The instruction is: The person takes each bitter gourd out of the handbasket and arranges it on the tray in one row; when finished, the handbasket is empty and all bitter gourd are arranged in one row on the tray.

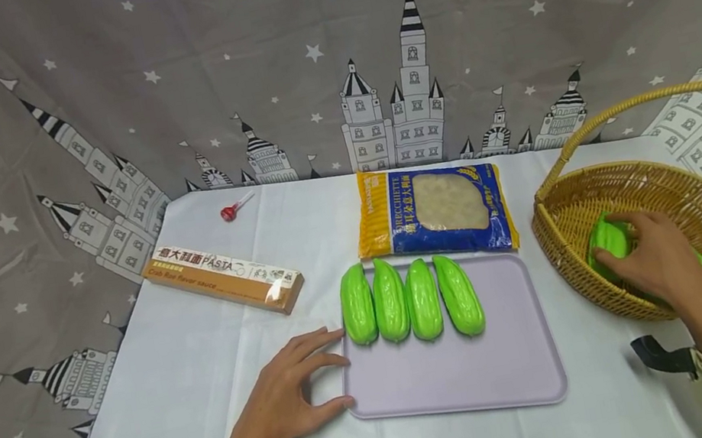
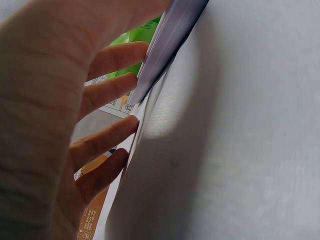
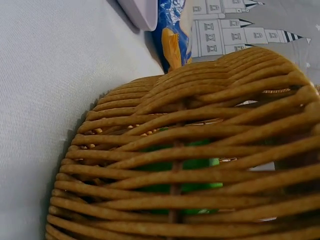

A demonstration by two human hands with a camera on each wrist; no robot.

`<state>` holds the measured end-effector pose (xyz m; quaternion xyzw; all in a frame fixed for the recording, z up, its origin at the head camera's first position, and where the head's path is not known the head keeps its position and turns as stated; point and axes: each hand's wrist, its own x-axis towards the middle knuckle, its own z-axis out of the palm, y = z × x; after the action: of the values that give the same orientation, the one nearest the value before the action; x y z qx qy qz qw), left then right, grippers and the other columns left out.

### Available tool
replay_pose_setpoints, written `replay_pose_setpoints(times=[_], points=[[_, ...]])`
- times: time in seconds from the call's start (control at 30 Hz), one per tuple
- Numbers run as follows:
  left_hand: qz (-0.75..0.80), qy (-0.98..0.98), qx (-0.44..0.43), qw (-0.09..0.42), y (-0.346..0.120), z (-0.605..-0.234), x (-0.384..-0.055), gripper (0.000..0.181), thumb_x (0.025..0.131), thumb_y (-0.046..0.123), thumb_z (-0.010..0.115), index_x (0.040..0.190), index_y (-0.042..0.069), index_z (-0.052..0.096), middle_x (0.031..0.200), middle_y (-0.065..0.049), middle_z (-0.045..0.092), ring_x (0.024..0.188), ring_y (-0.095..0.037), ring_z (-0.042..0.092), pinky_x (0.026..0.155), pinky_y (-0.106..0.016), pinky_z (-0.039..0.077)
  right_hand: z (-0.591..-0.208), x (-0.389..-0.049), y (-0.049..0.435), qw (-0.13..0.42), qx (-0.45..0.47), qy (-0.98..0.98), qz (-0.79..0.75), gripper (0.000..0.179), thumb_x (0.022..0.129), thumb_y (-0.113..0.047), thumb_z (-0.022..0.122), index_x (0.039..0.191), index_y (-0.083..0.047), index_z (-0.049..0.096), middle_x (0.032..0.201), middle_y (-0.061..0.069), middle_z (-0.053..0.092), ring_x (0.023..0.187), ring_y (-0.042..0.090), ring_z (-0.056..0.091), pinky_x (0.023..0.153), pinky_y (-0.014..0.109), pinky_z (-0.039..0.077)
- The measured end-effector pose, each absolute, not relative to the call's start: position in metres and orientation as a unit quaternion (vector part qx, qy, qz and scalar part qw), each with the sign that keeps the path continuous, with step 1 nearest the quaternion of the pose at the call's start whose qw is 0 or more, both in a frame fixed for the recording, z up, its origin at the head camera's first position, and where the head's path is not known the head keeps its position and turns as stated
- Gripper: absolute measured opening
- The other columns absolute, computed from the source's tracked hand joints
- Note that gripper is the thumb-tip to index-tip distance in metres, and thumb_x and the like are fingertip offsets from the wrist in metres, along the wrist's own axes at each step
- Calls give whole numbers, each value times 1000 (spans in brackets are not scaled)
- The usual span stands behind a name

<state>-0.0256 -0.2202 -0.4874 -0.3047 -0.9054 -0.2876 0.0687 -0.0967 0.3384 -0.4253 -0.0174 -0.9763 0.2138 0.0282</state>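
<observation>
Inside the wicker basket (image 1: 559, 254), my right hand (image 1: 659, 252) holds a bright green ridged gourd (image 1: 609, 242) between thumb and fingers. A bit more green shows beside that hand, mostly hidden by it. In the right wrist view the basket's woven wall (image 3: 175, 175) covers the hand, and only green patches show through the gaps. My left hand (image 1: 289, 388) rests at the left edge of a lilac tray (image 1: 455, 380), fingers spread and fingertips at the rim. Several matching green gourds (image 1: 390, 301) lie side by side along the tray's upper left part.
Behind the tray lies a blue and yellow bag of orecchiette pasta (image 1: 436, 208). A brown and white pasta box (image 1: 222, 279) sits at the left, with a red lollipop (image 1: 237, 207) farther back. The basket's tall handle (image 1: 651, 95) arches over its opening.
</observation>
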Motion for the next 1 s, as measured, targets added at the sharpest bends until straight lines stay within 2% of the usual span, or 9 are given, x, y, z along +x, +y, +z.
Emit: replay_pose_setpoints(times=[0.13,0.23,0.4,0.7,0.77,0.83,0.9,0.93,1.0], points=[[-289,-904,-307,72,-220,-487,-25,48,77,51,95,117,30,79,150,5,65,141,-26,60,113,-48,54,-423,-95,337,42,-17,-974,224,66,93,-26,77,141,13,55,132,47,48,116,61,47,71,60,48],[-290,-903,-309,72,-219,-488,-25,48,77,51,95,117,30,79,150,5,65,140,-27,60,113,-48,54,-417,-92,334,67,-20,-970,235,67,92,-23,78,144,12,54,139,47,45,123,64,44,81,75,46],[-287,-904,-308,72,-220,-488,-26,48,76,51,95,117,31,79,150,5,65,141,-27,60,112,-48,54,-403,-87,326,124,-17,-959,256,67,88,-19,79,145,8,57,144,42,49,130,61,44,91,75,43],[-288,-904,-308,73,-220,-487,-26,48,77,51,95,116,31,79,150,5,65,140,-27,60,111,-49,55,-385,-76,310,190,-7,-941,280,67,84,-17,81,143,7,61,151,35,52,137,57,46,103,76,41],[-288,-904,-308,74,-220,-487,-25,48,77,51,95,117,30,79,150,4,65,140,-27,60,111,-48,55,-383,-73,303,197,-2,-938,285,66,83,-17,82,142,6,62,151,33,53,137,55,47,102,72,43],[-288,-903,-309,75,-220,-487,-25,48,77,51,95,117,30,79,150,4,65,140,-27,60,111,-48,55,-382,-69,296,207,10,-934,293,65,82,-16,84,141,5,64,150,31,55,137,53,49,106,49,50],[-289,-902,-312,79,-220,-486,-25,48,77,51,95,117,30,79,149,3,65,139,-28,61,112,-48,54,-383,-67,289,212,21,-931,296,66,80,-16,85,140,3,65,149,29,57,135,51,51,98,29,46],[-289,-901,-313,80,-220,-486,-26,48,77,51,95,117,30,79,149,3,65,139,-28,61,112,-48,54,-384,-65,287,212,27,-931,296,66,80,-15,86,141,3,65,149,27,57,135,50,52,93,24,42],[-289,-901,-314,81,-220,-486,-26,47,77,51,95,117,30,79,149,3,65,139,-27,61,112,-48,54,-386,-64,281,219,44,-927,301,67,78,-14,87,139,2,66,147,26,59,133,49,53,87,20,36]])
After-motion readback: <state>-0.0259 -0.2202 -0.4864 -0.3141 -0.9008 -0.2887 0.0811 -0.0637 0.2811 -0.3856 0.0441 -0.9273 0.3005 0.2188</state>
